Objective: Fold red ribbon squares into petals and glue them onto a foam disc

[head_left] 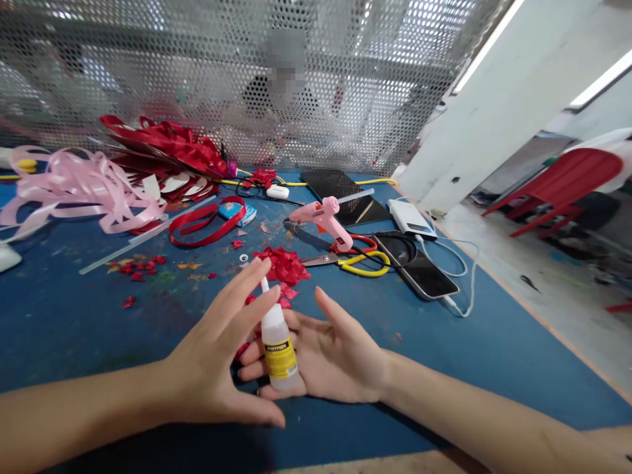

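A small clear bottle (pixel 280 359) with a yellow label and a white nozzle cap lies tilted across the fingers of my right hand (pixel 340 359). That hand is palm up, its thumb raised away from the bottle and its fingers passing behind it. My left hand (pixel 212 355) is open at the bottle's left side, thumb below and fingers spread near the nozzle. Whether its fingertips touch the cap, I cannot tell. Just beyond the hands is a heap of cut red ribbon pieces (pixel 284 264), partly hidden by the left fingers.
A pink glue gun (pixel 323 217) stands behind yellow-handled scissors (pixel 368 263). To the right lie a phone (pixel 419 266) and a white power bank (pixel 412 217) with cables. Pink ribbon (pixel 83 187) and red ribbon (pixel 172 148) pile up at left. A perforated metal panel (pixel 197 79) closes the back.
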### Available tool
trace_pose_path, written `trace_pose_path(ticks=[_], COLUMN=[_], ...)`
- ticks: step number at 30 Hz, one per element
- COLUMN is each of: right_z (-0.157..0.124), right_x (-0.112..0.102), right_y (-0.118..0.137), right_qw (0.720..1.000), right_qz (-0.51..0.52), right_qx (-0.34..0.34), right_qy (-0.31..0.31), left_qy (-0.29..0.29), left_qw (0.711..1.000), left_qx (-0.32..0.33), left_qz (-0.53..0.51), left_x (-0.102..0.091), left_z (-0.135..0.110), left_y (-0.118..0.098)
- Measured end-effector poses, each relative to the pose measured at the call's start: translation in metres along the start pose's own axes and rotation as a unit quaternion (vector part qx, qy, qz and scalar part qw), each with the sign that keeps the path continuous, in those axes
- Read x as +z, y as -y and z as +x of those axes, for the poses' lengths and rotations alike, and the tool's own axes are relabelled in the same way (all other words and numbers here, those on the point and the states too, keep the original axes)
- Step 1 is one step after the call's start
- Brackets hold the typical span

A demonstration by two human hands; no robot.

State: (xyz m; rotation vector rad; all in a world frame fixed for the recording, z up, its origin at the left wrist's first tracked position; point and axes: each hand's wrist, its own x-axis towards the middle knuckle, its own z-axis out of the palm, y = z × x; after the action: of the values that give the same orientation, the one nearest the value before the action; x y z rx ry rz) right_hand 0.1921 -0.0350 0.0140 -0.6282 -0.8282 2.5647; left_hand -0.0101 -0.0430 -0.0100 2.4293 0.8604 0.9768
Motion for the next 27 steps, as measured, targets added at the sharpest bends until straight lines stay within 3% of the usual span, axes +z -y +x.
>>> trace_pose_path(ticks=[4,9,11,21,27], right_z=[0.004,0.004,0.003,0.002,-0.006], right_x=[-0.002,-0.009,-0.011,-0.017,-0.023], right_y=[-0.001,0.002,0.004,0.009,0.009], right_qw=[1.0,0.998,0.997,0.992,0.988], right_qz=[0.008,0.06,0.072,0.126,0.151], right_qx=[-0.008,-0.017,-0.023,-0.025,-0.012], right_qy=[-0.005,-0.007,-0.001,0.008,0.009], left_qy=[-0.001,0.003,0.016,0.077,0.06], left_qw=[1.0,0.996,0.995,0.995,0.989], left_qx=[-0.005,0.092,0.099,0.061,0.128], left_qz=[-0.025,-0.02,-0.019,-0.024,0.039], left_x=[0.013,0.02,0.019,0.021,0.019], left_z=[0.018,0.041,0.047,0.052,0.056], left_y=[-0.001,0.003,0.005,0.018,0.027])
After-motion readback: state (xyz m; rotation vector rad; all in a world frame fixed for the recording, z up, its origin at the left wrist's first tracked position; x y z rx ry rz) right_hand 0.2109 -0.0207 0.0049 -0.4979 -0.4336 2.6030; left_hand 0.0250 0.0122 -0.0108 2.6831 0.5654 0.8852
